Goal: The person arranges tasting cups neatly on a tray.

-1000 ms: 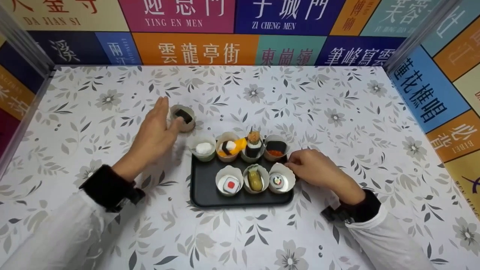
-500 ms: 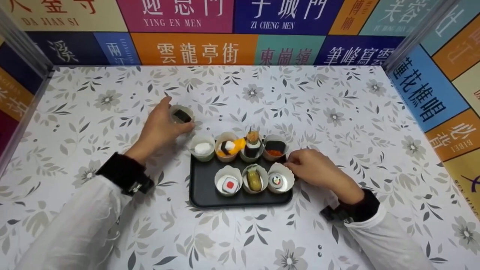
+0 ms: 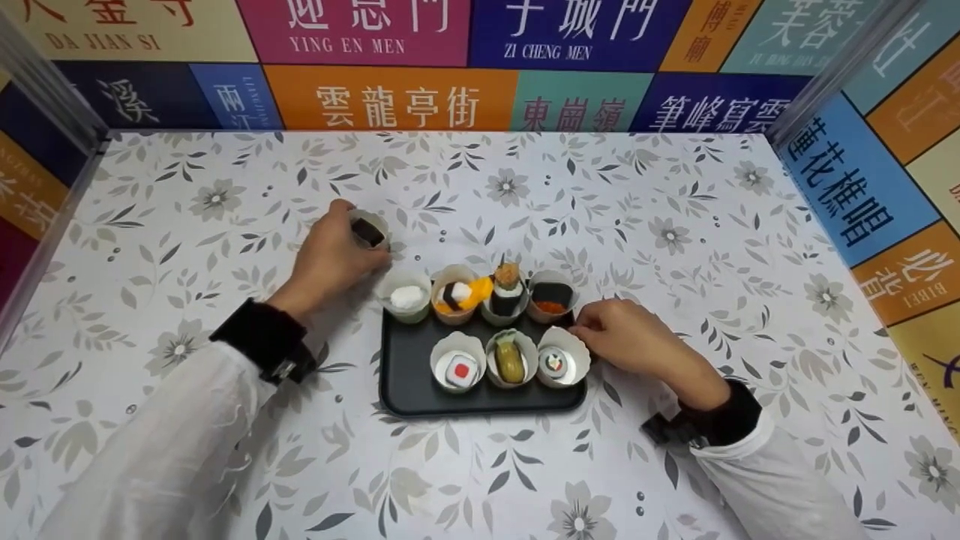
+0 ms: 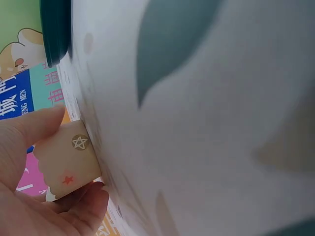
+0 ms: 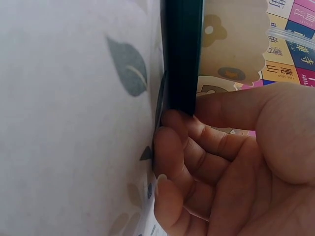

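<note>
My left hand (image 3: 337,251) is curled round a scalloped paper cup (image 4: 69,152) standing on the table, left behind the tray. A dark, nori-like piece (image 3: 367,232) lies inside that cup. In the left wrist view the thumb is on one side of the cup and the fingers on the other. My right hand (image 3: 626,334) pinches the right edge of a black tray (image 3: 409,375); the right wrist view shows thumb and fingers at the tray's rim (image 5: 183,59). Several paper cups with sushi pieces stand on the tray in two rows.
The back row holds a cup with a white piece (image 3: 407,298) at its left end and one with an orange-and-black piece (image 3: 551,296) at its right. In front, a red-centred roll (image 3: 460,370) is nearest the tray's bare left part. Lettered panels (image 3: 390,97) border the floral table.
My left hand has moved slightly right and closed in round the cup, thumb swinging to its near side. The cup has barely moved. My right hand stays at the tray edge.
</note>
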`<action>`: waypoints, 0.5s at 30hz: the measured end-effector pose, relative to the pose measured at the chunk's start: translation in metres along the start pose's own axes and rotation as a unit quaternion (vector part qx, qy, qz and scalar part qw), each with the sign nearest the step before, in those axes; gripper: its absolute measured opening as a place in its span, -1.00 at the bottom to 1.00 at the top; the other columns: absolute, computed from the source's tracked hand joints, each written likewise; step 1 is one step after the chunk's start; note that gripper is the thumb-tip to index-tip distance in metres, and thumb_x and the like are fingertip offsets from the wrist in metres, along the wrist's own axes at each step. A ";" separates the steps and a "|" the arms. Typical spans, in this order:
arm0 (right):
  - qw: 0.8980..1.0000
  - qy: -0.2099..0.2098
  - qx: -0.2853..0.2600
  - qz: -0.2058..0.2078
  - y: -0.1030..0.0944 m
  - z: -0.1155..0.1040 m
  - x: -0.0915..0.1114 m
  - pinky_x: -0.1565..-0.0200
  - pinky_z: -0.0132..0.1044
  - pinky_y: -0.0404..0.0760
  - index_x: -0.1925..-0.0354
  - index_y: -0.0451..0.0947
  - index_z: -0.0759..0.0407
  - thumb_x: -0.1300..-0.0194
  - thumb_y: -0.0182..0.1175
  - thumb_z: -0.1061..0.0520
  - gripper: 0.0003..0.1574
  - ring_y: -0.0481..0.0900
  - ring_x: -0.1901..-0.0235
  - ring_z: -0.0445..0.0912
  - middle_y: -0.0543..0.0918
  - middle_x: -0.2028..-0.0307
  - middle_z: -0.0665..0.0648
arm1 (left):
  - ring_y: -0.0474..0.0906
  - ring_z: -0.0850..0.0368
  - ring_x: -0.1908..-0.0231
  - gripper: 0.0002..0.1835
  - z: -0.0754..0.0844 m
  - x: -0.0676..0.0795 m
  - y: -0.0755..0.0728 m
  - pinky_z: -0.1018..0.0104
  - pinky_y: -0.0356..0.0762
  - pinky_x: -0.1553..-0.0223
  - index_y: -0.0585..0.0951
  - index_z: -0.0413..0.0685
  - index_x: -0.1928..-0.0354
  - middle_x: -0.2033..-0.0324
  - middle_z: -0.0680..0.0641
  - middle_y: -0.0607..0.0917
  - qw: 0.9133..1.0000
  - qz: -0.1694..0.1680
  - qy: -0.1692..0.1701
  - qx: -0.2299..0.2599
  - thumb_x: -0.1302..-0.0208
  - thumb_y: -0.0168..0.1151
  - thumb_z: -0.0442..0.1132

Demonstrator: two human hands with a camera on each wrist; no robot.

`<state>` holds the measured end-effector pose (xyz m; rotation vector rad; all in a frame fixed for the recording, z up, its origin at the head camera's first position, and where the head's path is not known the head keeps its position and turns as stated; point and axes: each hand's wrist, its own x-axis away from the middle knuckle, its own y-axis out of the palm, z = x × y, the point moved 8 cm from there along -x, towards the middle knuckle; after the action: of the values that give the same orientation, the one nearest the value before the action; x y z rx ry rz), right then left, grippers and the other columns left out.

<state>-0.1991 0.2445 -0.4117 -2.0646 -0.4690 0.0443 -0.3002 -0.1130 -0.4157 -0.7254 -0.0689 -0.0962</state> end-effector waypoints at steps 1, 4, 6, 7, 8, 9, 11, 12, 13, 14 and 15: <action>1.000 0.000 0.000 0.000 0.000 0.000 0.000 0.43 -0.20 0.39 0.49 0.61 0.08 -0.42 0.26 0.08 -0.71 0.44 0.55 -0.14 0.52 0.58 -0.07 | 0.55 -0.19 -0.08 -0.09 0.001 0.000 0.000 0.01 0.54 -0.15 0.25 -0.30 -0.42 -0.12 -0.33 0.57 1.000 0.002 0.005 0.005 -0.12 0.57 -0.23; 1.000 0.000 0.002 0.000 0.000 0.000 0.000 0.42 -0.20 0.41 0.47 0.62 0.08 -0.42 0.26 0.08 -0.72 0.45 0.54 -0.14 0.53 0.57 -0.07 | 0.56 -0.19 -0.05 -0.20 0.003 -0.001 0.000 0.03 0.57 -0.11 0.29 -0.32 -0.34 -0.08 -0.34 0.58 1.000 0.008 0.020 0.018 -0.12 0.51 -0.30; 1.000 0.000 0.003 -0.001 0.000 0.001 0.000 0.41 -0.20 0.41 0.47 0.62 0.08 -0.42 0.26 0.08 -0.72 0.46 0.53 -0.14 0.54 0.57 -0.07 | 0.57 -0.19 -0.03 -0.26 0.003 -0.002 -0.001 0.04 0.58 -0.08 0.31 -0.32 -0.29 -0.07 -0.35 0.59 0.999 0.013 0.027 0.023 -0.13 0.48 -0.33; 1.000 0.000 0.004 -0.002 0.000 0.001 0.000 0.41 -0.20 0.41 0.47 0.62 0.07 -0.42 0.26 0.07 -0.72 0.46 0.53 -0.14 0.54 0.57 -0.07 | 0.57 -0.19 -0.02 -0.29 0.003 -0.001 -0.001 0.05 0.59 -0.07 0.32 -0.32 -0.27 -0.06 -0.34 0.59 0.999 0.014 0.028 0.026 -0.13 0.47 -0.34; 1.000 0.000 0.004 -0.002 0.000 0.001 0.000 0.42 -0.20 0.41 0.47 0.62 0.07 -0.42 0.26 0.07 -0.72 0.46 0.53 -0.14 0.55 0.57 -0.07 | 0.57 -0.19 -0.01 -0.31 0.003 -0.001 -0.002 0.05 0.59 -0.06 0.32 -0.32 -0.25 -0.06 -0.34 0.59 0.999 0.017 0.030 0.029 -0.14 0.46 -0.34; 1.000 0.000 0.003 -0.002 0.000 0.001 0.000 0.42 -0.20 0.41 0.47 0.62 0.07 -0.42 0.26 0.07 -0.71 0.46 0.53 -0.14 0.55 0.57 -0.07 | 0.57 -0.18 -0.01 -0.33 0.003 -0.001 -0.003 0.06 0.60 -0.05 0.32 -0.31 -0.23 -0.05 -0.34 0.59 0.999 0.018 0.029 0.034 -0.14 0.46 -0.35; 1.000 0.000 0.003 -0.002 0.000 0.000 0.000 0.42 -0.20 0.41 0.48 0.62 0.07 -0.42 0.26 0.06 -0.71 0.46 0.53 -0.14 0.55 0.57 -0.07 | 0.58 -0.17 -0.02 -0.35 0.002 -0.001 -0.004 0.06 0.60 -0.05 0.33 -0.30 -0.22 -0.06 -0.33 0.59 0.999 0.022 0.027 0.039 -0.15 0.46 -0.35; 1.000 0.000 0.004 -0.002 0.000 0.000 0.000 0.42 -0.20 0.41 0.48 0.62 0.06 -0.42 0.26 0.06 -0.71 0.46 0.53 -0.14 0.55 0.57 -0.07 | 0.58 -0.17 -0.02 -0.35 0.001 -0.001 -0.005 0.06 0.61 -0.05 0.33 -0.29 -0.21 -0.06 -0.33 0.59 0.999 0.023 0.025 0.042 -0.16 0.47 -0.36; 1.000 -0.001 0.004 -0.002 0.000 0.000 0.000 0.42 -0.20 0.41 0.48 0.62 0.06 -0.42 0.26 0.06 -0.71 0.46 0.53 -0.14 0.55 0.57 -0.08 | 0.58 -0.18 -0.02 -0.35 0.001 -0.001 -0.006 0.05 0.61 -0.05 0.33 -0.29 -0.20 -0.07 -0.34 0.59 0.999 0.024 0.024 0.042 -0.15 0.47 -0.36; 1.000 -0.002 0.005 -0.001 0.000 0.000 0.000 0.42 -0.20 0.41 0.48 0.62 0.06 -0.41 0.26 0.07 -0.72 0.46 0.53 -0.14 0.55 0.57 -0.08 | 0.58 -0.19 -0.03 -0.35 0.001 -0.001 -0.007 0.04 0.62 -0.05 0.33 -0.30 -0.20 -0.07 -0.35 0.59 0.999 0.027 0.025 0.039 -0.15 0.48 -0.36; 1.000 -0.003 0.006 -0.001 0.000 0.000 0.000 0.42 -0.20 0.41 0.48 0.62 0.06 -0.41 0.27 0.06 -0.72 0.46 0.53 -0.14 0.55 0.57 -0.08 | 0.58 -0.19 -0.02 -0.34 0.000 -0.002 -0.008 0.05 0.62 -0.05 0.34 -0.29 -0.20 -0.07 -0.35 0.59 0.999 0.028 0.023 0.039 -0.14 0.49 -0.36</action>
<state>-0.1994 0.2443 -0.4115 -2.0538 -0.4729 0.0529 -0.3026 -0.1185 -0.4109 -0.6460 -0.0080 -0.0555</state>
